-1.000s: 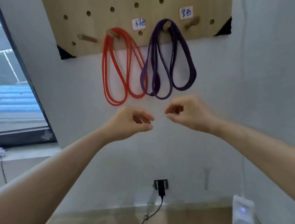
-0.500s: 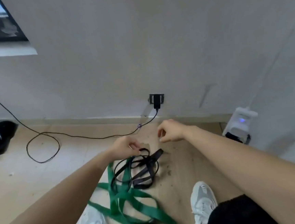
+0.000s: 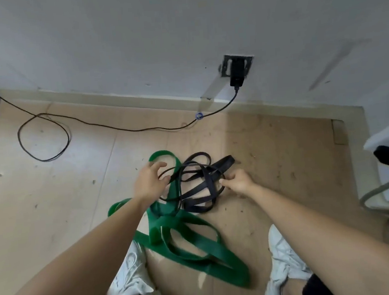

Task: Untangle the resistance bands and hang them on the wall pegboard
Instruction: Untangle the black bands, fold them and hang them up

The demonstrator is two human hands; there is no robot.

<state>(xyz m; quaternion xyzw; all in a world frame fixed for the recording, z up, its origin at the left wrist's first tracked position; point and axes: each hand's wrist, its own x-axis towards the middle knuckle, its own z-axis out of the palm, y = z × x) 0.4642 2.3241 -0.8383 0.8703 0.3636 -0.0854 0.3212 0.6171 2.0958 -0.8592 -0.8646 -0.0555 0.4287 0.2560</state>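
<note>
Head view, looking down at the floor (image 3: 53, 206). Two bands are lying tangled at frame centre, just ahead of the person's white shoes (image 3: 285, 257). The black resistance band (image 3: 210, 188) is sitting coiled at the upper part of the heap. The green resistance band (image 3: 156, 230) is running from a loop at upper centre down toward lower centre, threading under and through the black coils.

Left hand (image 3: 149, 184) is hovering over the green top loop, fingers spread and loosely bent, gripping nothing I can see. Its thumb tip is sitting right at a black strand; contact unclear. Right hand (image 3: 237, 182) is pinching a black strand at the right edge of the coil, fingers curled in on it.

Key relation: the black knot is lying directly between the two hands, left hand at its left edge, right hand at its right edge, both level with it. The green band's long axis is running diagonally away from the hands toward the lower right of the frame.

My read: they're separating black from green. Right hand is anchoring, and left hand is nearer the crossing where green is passing through black. The next move is probably needing the left hand to take a strand and pull sideways. Risk: lifting black is likely dragging green along.

Pegboard isn't showing in frame.
</note>
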